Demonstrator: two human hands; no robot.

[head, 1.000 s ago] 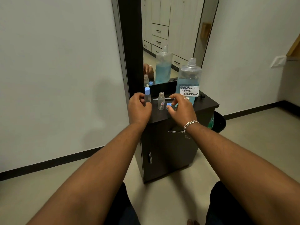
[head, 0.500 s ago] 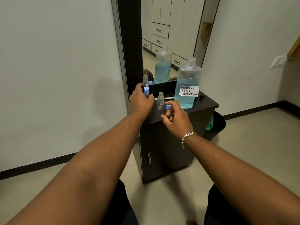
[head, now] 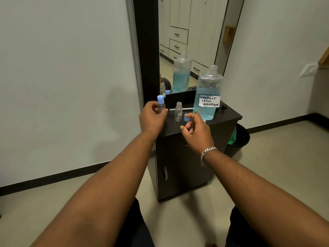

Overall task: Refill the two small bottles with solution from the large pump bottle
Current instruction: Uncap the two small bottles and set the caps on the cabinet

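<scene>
Blue-capped small bottle (head: 161, 105), far left on the cabinet (head: 229, 116), gripped by the left hand (head: 152, 118). Open small bottle (head: 178, 112) stands to its right, cap (head: 186, 118) beside it. Right hand (head: 195, 131), fingers loosely curled, holds nothing. Large bottle (head: 208, 93) stands far right.

Left hand (head: 153, 118) grips capped small bottle (head: 161, 106), blue flip cap on, upright at the left edge of dark cabinet top (head: 226, 115). Open small bottle (head: 178, 112) stands uncapped just right of it, its loose blue cap (head: 186, 118) beside its base. Right hand (head: 195, 131) hovers at that cap, fingers curled, contact unclear. Large bottle (head: 208, 97), labelled CONTACT LENS SOLUTION, about half full of blue liquid, pump off. Pump tube (head: 181, 109) lies behind the 2 small bottles. Mirror (head: 187, 41) behind; black bin (head: 239, 138) to the right.
</scene>
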